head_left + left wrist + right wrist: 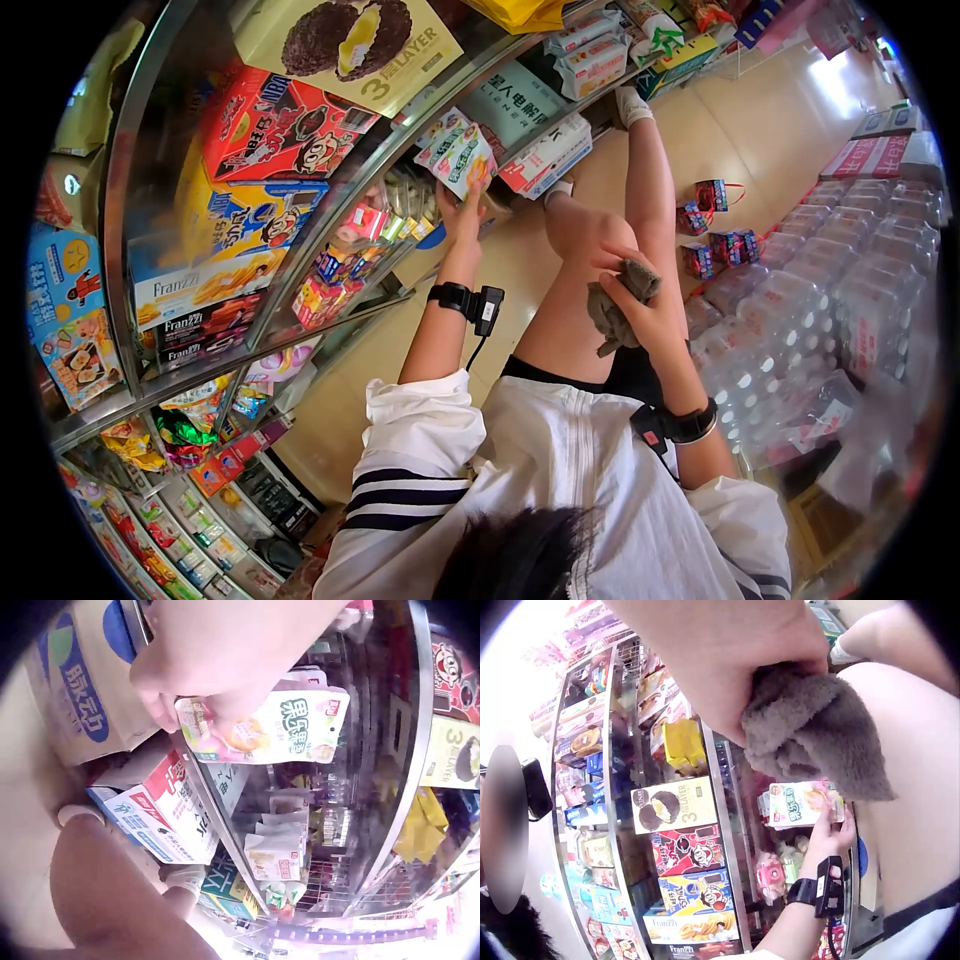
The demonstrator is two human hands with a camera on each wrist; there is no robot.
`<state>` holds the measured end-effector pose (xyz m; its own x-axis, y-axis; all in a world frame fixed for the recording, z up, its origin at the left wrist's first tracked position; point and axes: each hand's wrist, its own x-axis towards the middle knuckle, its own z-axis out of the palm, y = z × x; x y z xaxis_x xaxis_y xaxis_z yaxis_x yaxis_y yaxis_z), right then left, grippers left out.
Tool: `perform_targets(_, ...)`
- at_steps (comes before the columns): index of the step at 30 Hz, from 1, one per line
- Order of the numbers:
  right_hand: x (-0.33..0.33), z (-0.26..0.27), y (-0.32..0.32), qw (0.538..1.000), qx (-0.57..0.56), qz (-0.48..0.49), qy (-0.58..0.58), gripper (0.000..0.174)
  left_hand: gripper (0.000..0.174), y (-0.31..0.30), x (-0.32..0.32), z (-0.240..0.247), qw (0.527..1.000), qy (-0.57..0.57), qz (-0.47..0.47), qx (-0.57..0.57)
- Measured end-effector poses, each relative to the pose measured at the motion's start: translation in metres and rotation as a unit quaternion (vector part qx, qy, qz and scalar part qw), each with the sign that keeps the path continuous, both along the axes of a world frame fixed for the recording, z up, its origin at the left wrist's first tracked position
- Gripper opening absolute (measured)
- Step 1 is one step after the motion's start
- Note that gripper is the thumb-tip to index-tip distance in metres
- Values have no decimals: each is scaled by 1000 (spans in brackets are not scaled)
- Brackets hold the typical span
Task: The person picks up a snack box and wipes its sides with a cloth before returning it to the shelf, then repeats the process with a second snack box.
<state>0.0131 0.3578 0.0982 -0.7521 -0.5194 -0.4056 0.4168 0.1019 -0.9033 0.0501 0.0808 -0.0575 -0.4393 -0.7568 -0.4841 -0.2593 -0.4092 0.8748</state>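
My left hand [462,215] grips the near end of a white and pink snack pouch [465,158] at the lower shelf; a similar pouch lies behind it. The left wrist view shows my left hand's [217,667] fingers bent over the end of the pouch [262,727], its green lettering facing the camera. My right hand [640,305] holds a crumpled grey-brown cloth [625,300] above the thighs, away from the shelf. In the right wrist view the cloth [817,727] hangs from the right hand [742,667].
Boxes of snacks, among them a 3 Layer box [370,50] and a red box [285,130], fill the upper shelf. A white and red carton [548,155] stands beside the lower shelf. Wrapped bottles [840,270] and small dark packs [735,247] are on the right.
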Motion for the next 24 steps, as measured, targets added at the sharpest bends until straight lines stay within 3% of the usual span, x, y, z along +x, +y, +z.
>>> perform_targets(10, -7, 8, 6, 1000, -6, -1, -9, 30, 62, 10, -32, -15, 979, -7, 181, 88)
perform_targets(13, -10, 10, 6, 999, -15, -6, -30, 29, 52, 4, -43, -14, 980, 82, 181, 31)
perform_targets(24, -21, 1, 22, 999, -12, -29, -26, 30, 48, -13, -72, -3, 980, -2, 197, -44)
